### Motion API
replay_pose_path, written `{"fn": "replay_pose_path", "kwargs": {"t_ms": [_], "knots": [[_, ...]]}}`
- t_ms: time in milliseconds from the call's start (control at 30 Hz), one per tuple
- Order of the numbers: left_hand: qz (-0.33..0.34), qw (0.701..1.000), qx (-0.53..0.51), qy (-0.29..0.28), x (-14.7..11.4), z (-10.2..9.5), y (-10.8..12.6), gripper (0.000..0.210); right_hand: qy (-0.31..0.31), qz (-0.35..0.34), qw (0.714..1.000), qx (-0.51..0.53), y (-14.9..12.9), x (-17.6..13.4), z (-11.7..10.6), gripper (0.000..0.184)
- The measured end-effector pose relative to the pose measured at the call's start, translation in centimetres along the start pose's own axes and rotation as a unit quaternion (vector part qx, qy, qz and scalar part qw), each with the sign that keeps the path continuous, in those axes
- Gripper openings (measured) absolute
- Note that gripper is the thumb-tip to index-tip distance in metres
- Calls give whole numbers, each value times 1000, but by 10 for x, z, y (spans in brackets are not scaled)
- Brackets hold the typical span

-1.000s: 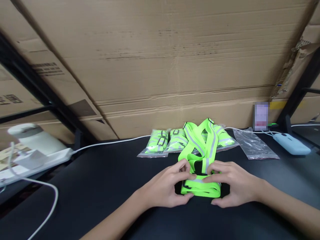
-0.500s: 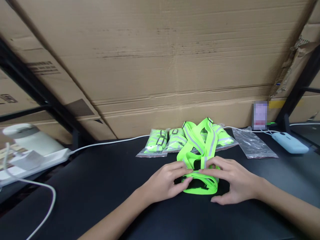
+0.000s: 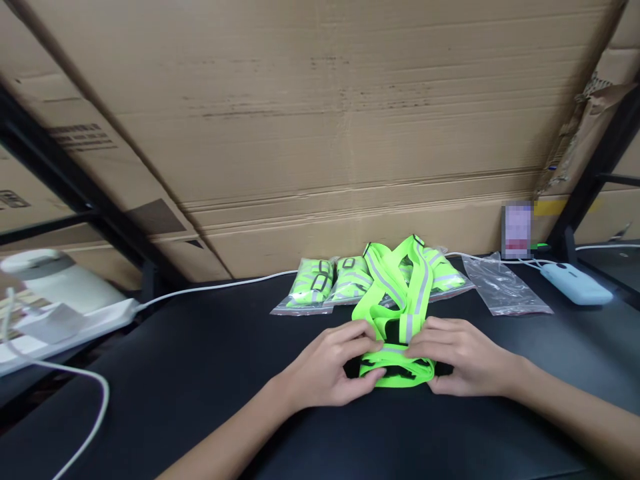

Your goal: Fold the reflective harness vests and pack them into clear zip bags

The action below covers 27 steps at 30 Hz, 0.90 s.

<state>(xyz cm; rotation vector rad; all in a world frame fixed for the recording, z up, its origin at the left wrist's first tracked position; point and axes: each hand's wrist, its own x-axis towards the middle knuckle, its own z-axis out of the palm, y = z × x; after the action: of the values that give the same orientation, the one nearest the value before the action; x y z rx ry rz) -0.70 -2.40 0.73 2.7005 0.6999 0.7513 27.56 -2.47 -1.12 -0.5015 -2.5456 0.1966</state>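
Observation:
A neon-green reflective vest (image 3: 417,287) made of elastic straps with grey stripes lies on the black table. Its near end is folded into a flat roll, while the far straps spread away and cross over plastic bags. My left hand (image 3: 345,363) grips the left side of the roll, thumb at the lower front and fingers on top. On the right side, my right hand (image 3: 457,357) pinches the roll, its thumb against the lower right corner. Black buckle parts show inside the folds. The fingertips partly cover the roll.
Behind the vest are several clear bags (image 3: 311,287) with folded green straps. An unfilled plastic bag (image 3: 505,287) lies to their right, near a light-blue power bank (image 3: 575,285) and a blurred phone (image 3: 517,230). At left are a white bottle (image 3: 65,280), power strip (image 3: 107,320) and cable.
My right thumb has come up from the table onto the roll's lower right corner, closing that hand's grip. My left hand stays on the left side. The view has shifted slightly.

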Motion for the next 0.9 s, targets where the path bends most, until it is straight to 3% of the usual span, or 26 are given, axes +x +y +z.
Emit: {"fn": "replay_pose_path", "kwargs": {"t_ms": [167,367,667,900], "knots": [[-4,999,38,-29,-1,-1,0,54,36,61,994,85,-1,2,-2,39],[-6,999,50,-2,-3,4,-4,31,88,112,979,144,-2,4,-4,40],[-25,999,-21,-2,2,3,3,29,79,147,972,163,-3,4,-3,38],[-41,999,-1,2,2,5,0,28,91,161,965,187,3,1,3,37]]}}
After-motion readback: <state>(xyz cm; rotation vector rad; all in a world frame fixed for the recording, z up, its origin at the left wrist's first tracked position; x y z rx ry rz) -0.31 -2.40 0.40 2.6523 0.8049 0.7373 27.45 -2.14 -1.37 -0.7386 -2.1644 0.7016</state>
